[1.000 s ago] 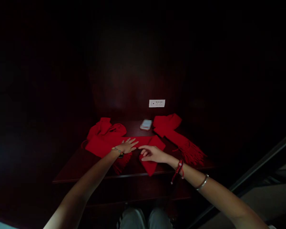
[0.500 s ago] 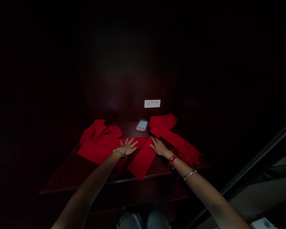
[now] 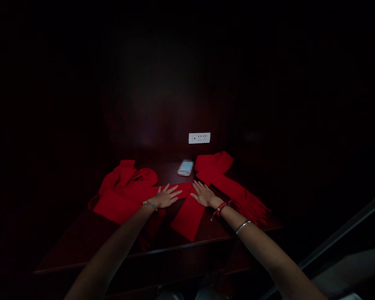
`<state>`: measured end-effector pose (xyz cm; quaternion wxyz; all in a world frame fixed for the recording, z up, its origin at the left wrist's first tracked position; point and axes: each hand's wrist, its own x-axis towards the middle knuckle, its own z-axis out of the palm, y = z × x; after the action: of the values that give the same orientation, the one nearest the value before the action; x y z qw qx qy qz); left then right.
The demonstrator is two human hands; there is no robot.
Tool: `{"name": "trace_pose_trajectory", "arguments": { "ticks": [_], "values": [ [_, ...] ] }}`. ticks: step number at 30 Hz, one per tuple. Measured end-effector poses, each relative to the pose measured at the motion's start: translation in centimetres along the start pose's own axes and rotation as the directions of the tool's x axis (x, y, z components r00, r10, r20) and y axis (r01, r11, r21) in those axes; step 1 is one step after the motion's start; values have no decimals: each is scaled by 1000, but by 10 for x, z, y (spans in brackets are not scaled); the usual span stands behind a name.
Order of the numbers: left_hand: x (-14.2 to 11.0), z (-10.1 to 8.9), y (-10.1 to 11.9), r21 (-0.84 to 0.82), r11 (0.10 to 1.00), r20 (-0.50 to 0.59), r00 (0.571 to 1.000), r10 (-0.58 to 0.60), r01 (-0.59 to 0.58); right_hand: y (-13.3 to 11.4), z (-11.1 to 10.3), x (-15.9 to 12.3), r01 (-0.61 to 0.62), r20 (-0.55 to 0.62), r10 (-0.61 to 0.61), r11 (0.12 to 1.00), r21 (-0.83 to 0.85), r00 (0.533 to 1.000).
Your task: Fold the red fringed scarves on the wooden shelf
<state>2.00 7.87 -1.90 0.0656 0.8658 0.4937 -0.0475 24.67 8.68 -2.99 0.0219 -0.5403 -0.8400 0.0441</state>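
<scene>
A red scarf (image 3: 187, 214) lies folded across a dark wooden table (image 3: 90, 237), one end hanging over the front edge. My left hand (image 3: 166, 197) rests flat on the scarf's left part, fingers spread, a beaded bracelet on its wrist. My right hand (image 3: 203, 194) presses flat on the fold at the upper right, fingers stretched out, with a red cord and a silver bangle on the arm. Neither hand holds anything.
A crumpled red scarf (image 3: 125, 179) lies at the left. Another red scarf with a fringe (image 3: 234, 187) lies at the right. A small pale box (image 3: 185, 168) sits at the back, below a white wall socket (image 3: 199, 138). The surroundings are very dark.
My right hand folded the scarf's right end over towards me, then moved up and flattened on the fold. My left hand stayed flat on the scarf.
</scene>
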Motion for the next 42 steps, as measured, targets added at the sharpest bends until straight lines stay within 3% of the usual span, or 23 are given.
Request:
{"name": "trace_pose_trajectory", "arguments": {
  "ticks": [4,9,13,18,24,30,34,39,40,42],
  "values": [
    [-7,-2,-6,-31,999,34,999,-18,19,-8,-4,-1,-28,2,28,999,-16,1000],
    [-11,1,3,-11,1000,-39,999,-21,20,-26,-7,-17,10,-146,-4,999,42,989],
    [-13,3,6,-23,999,-26,999,27,-28,-24,-11,-32,164,-109,-158,985,45,981],
    [-5,0,7,-13,999,-64,997,33,-34,-14,-28,-29,327,-136,-347,933,-149,928],
    [0,0,10,-10,1000,-14,1000,16,-16,-17,-46,-14,414,4,-431,866,-279,903],
    [-2,-2,10,-33,999,19,999,32,-31,-15,-47,-14,470,41,-477,845,-254,878],
    [-3,-1,10,-10,999,-9,999,35,-35,-19,-59,-15,507,2,-521,829,-235,854],
    [-8,-3,5,-50,992,-3,994,112,-112,-37,-60,-22,651,-58,-653,758,-50,756],
    [-9,-5,4,-69,989,-3,991,134,-133,-41,-54,-25,652,-61,-653,757,-36,755],
    [-11,-7,0,-94,982,-15,987,161,-162,-47,-40,-29,589,-79,-590,807,-39,804]
  ]
}}
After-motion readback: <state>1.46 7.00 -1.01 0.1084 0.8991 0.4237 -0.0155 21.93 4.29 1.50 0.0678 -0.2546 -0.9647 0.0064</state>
